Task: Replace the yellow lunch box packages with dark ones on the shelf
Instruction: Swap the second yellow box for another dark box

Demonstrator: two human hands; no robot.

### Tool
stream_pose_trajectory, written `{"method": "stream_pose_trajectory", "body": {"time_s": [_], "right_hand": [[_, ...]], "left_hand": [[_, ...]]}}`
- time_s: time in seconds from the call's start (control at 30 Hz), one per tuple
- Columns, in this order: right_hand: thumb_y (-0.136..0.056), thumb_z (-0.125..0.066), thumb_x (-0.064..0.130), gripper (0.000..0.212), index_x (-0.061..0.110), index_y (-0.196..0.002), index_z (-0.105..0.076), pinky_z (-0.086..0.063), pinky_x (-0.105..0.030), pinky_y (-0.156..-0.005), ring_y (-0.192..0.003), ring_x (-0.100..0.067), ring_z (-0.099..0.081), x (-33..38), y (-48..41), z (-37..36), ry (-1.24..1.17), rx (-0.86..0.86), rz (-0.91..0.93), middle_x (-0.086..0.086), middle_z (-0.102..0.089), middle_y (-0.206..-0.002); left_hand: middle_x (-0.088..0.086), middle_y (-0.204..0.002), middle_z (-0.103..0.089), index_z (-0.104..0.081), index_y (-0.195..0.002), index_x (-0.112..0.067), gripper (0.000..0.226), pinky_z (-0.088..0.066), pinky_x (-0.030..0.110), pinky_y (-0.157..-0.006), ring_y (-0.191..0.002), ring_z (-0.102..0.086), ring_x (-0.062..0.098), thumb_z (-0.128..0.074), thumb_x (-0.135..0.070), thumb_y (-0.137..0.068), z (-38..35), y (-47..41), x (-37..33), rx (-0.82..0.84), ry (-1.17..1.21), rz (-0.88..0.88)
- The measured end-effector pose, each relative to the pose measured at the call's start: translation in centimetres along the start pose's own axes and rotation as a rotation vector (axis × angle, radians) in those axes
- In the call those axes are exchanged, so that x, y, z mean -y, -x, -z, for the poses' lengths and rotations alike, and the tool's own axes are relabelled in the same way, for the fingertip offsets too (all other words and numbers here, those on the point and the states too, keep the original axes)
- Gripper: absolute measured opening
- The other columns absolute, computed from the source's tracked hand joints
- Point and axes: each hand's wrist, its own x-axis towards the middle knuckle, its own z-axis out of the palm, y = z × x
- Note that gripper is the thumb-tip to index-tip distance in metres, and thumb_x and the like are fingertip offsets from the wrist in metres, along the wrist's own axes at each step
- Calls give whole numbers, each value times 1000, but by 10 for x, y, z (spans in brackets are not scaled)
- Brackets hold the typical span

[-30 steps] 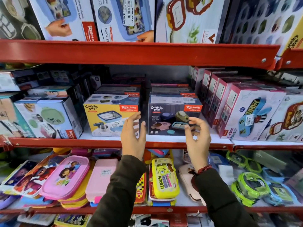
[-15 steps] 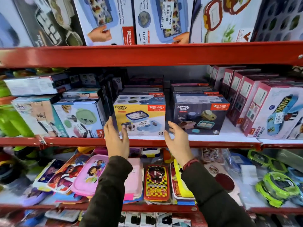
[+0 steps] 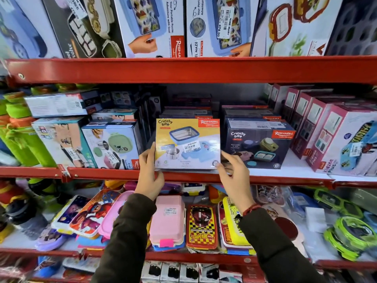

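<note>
A yellow Crunchy Bite lunch box package (image 3: 187,142) sits at the front edge of the middle red shelf (image 3: 102,173), its front face tipped toward me. My left hand (image 3: 150,174) grips its lower left side and my right hand (image 3: 232,173) holds its lower right corner. Right beside it stands a dark Crunchy Bite package (image 3: 259,145), untouched. More dark packages (image 3: 250,115) are stacked behind both, partly hidden.
Teal and white boxes (image 3: 110,146) crowd the left, pink Kidzee boxes (image 3: 334,137) the right. A red upper shelf lip (image 3: 183,68) hangs close overhead. Loose plastic lunch boxes (image 3: 167,219) fill the shelf below.
Both hands moved from the dark package to the yellow one and closed on its sides. The yellow package now sits forward and tipped, and the camera has come closer.
</note>
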Motion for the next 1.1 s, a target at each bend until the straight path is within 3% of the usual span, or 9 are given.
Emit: {"method": "stream_pose_trajectory", "body": {"time_s": [0.1, 0.27, 0.4, 0.53, 0.6, 0.7, 0.83, 0.97, 1.1], "right_hand": [[-97, -65, 20, 37, 27, -133, -63, -57, -24, -92, -107, -9, -68, 5, 6, 6, -100, -49, 11, 10, -65, -120], [-97, -66, 23, 16, 29, -112, -67, -56, -21, -89, -99, 1, -70, 26, 6, 15, -285, -138, 73, 14, -73, -108], [-91, -70, 22, 36, 28, -126, -64, -54, -30, -99, -118, -13, -67, 28, 3, 23, -295, -27, 148, 3, -72, -124], [-84, -73, 7, 69, 38, -141, -51, -52, -24, -103, -127, -14, -60, 30, 1, 29, -243, 111, 238, 0, -59, -136], [-83, -75, 1, 77, 42, -142, -48, -52, -25, -103, -126, -14, -60, 31, -2, 28, -220, 110, 241, -1, -55, -139], [-86, -74, 1, 72, 44, -139, -50, -54, -23, -101, -128, -13, -60, 32, -7, 25, -229, 75, 221, 1, -55, -142], [-94, -67, 6, 56, 31, -143, -55, -54, -14, -93, -128, -7, -61, 34, -12, 15, -266, 29, 147, 3, -64, -139], [-98, -63, 15, 52, 27, -147, -51, -52, -26, -107, -126, -4, -63, 30, -20, 3, -227, -5, 62, 8, -69, -133], [-100, -61, 23, 50, 24, -148, -50, -52, -42, -109, -124, -16, -64, 24, -27, -12, -113, -14, 31, 1, -67, -136]], "left_hand": [[11, -143, -39, -23, -159, -17, 78, -37, 28, -118, -136, -45, 22, -51, 4, -90, 11, 4, 3, 2, 41, -110], [-4, -134, -58, -43, -141, -18, 50, -49, 17, -105, -123, -59, 1, -63, -7, -96, 27, 4, -19, -89, 279, -90], [-9, -105, -63, -51, -108, -14, 21, -51, 10, -84, -96, -62, -11, -64, -24, -95, 32, -4, -38, -251, 366, -66], [-8, -124, -65, -53, -126, -17, 35, -48, 14, -98, -117, -61, -1, -59, -34, -96, 37, -6, -43, -239, 497, -98], [-4, -137, -62, -48, -139, -14, 48, -47, 15, -103, -128, -58, 5, -55, -23, -93, 38, -6, -41, -157, 500, -133], [-6, -142, -59, -40, -150, -15, 63, -49, 17, -104, -132, -57, 6, -55, 6, -93, 34, -7, -38, -131, 389, -137], [-2, -150, -55, -35, -156, -25, 68, -44, 28, -116, -140, -53, 14, -56, 5, -97, 28, -17, -31, -115, 312, -82], [3, -149, -57, -38, -155, -25, 65, -41, 5, -106, -139, -52, 16, -58, -1, -98, 21, -25, -32, -120, 276, 9], [8, -150, -56, -44, -152, -18, 59, -40, 23, -115, -139, -53, 19, -60, -3, -98, 14, -35, -29, -172, 305, 137]]}}
